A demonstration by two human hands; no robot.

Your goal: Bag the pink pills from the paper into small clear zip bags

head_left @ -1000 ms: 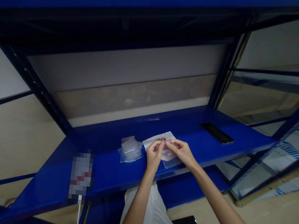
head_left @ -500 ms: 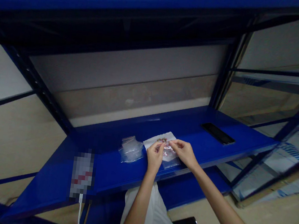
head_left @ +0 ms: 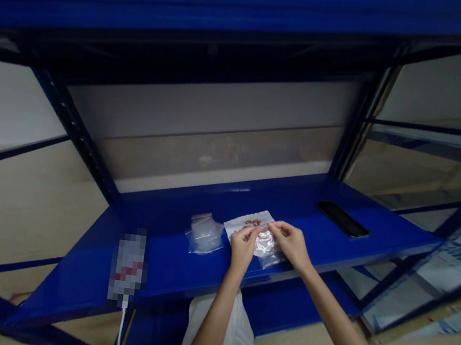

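Observation:
A clear plastic zip bag is pinched along its upper edge between my two hands. My left hand grips the left end of that edge, fingers closed. At the right end, my right hand pinches the bag between thumb and fingers. Under and behind the bag lies a white sheet of paper. On the paper, just beyond my fingers, sit several small reddish and brass-coloured pieces, too small to name. Left of my left hand rests a pile of clear plastic bags.
All this lies on a blue metal shelf. A black phone lies toward the right. At the left is a blurred-out pale object with a white cable. Another blue shelf hangs overhead.
The view has shifted slightly. My hands have moved a little apart, and the bag between them now shows more openly, with the small pieces visible behind it on the paper.

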